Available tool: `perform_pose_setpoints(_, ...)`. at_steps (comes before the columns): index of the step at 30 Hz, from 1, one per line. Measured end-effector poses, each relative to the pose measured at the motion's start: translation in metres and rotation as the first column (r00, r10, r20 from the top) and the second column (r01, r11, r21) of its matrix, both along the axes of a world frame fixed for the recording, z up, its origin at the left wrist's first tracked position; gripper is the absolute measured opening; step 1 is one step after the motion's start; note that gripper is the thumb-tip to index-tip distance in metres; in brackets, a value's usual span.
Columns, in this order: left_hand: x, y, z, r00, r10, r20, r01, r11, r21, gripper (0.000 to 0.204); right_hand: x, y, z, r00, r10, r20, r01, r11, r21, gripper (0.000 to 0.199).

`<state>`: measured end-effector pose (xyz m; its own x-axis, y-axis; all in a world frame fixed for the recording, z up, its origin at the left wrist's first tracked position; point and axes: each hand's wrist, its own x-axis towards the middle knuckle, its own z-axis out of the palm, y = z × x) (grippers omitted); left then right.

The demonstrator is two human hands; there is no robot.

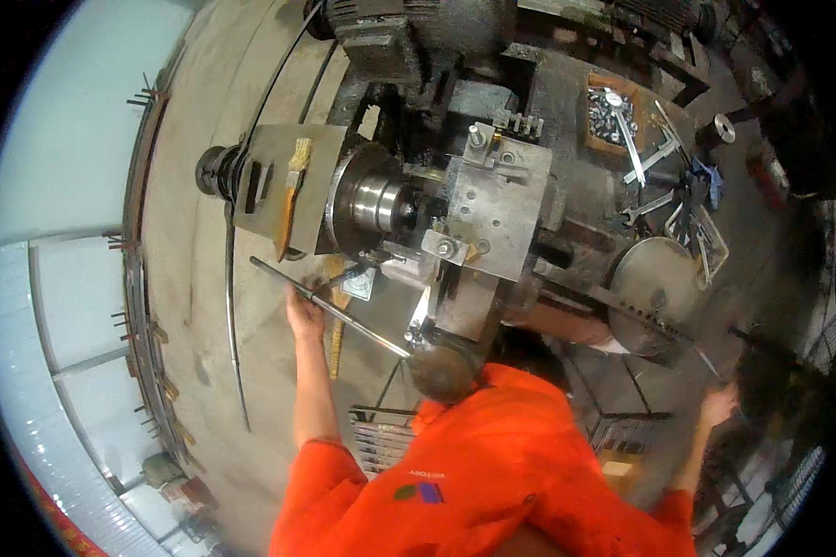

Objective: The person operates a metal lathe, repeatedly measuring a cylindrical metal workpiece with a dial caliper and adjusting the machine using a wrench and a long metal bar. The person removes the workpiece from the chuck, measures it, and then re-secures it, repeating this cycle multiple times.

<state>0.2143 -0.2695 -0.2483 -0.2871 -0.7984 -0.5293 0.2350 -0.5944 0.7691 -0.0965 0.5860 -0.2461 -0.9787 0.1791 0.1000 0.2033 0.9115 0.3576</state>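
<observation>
Head view, clock centred on the picture, 12 at top. Grey concrete floor (pixel 190 278) is seen at 9; pale wall panels (pixel 79 186) are set beyond it, 9 to 10. Lathe-type machine (pixel 476 97) is spread from 10 round to 3, surfaces scuffed and grimy. Brush (pixel 293 190) is laid on the grey cover (pixel 316 218) at 10. Bright stepped chuck (pixel 376 202) is mounted just past 11, bolted slide plate (pixel 515 218) between 1 and 2. Box (pixel 607 145) of small metal parts is placed between 1 and 2, caliper (pixel 630 148) laid across its edge. Round disc (pixel 646 274) is fixed or rested at 3; can't tell which.

Long rod (pixel 353 321) is located at 8, slanted from its dark far end down to bright steel beside the round brown knob (pixel 441 373) at 6. Rod is slim, straight, shiny on the lower length. It is touched by the left hand (pixel 305 314), 8 to 9; finger closure can't be told. Thin bar (pixel 706 360) is met by the right hand (pixel 718 405) at 4; blurred, grip can't be told.
</observation>
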Motion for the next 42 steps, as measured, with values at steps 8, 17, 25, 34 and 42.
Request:
perform_pose_setpoints(8,-0.005,0.010,-0.049,-0.139,0.016,0.990,0.896,0.428,0.119,0.061,0.120,-0.183,0.064,0.893,0.069,0.445,0.335,0.558,-0.760,0.028)
perform_pose_setpoints(17,-0.028,0.005,-0.083,-0.430,0.291,0.855,0.889,-0.029,0.457,0.033,0.122,-0.248,0.081,0.893,0.131,0.430,0.284,0.578,-0.765,0.026)
perform_pose_setpoints(25,-0.008,0.008,-0.118,-0.169,0.131,0.977,0.980,0.123,0.154,0.021,0.064,-0.327,0.140,0.865,0.378,0.329,0.064,0.568,-0.820,0.023)
perform_pose_setpoints(34,0.024,-0.009,-0.117,-0.175,0.002,0.985,0.976,0.135,0.173,0.020,-0.018,-0.575,0.224,0.480,0.871,0.103,-0.287,0.266,-0.920,0.017)
perform_pose_setpoints(42,0.077,-0.025,0.075,0.566,-0.131,0.814,0.676,0.639,-0.367,0.031,-0.029,-0.646,0.189,0.383,0.897,0.219,-0.248,0.328,-0.912,0.025)
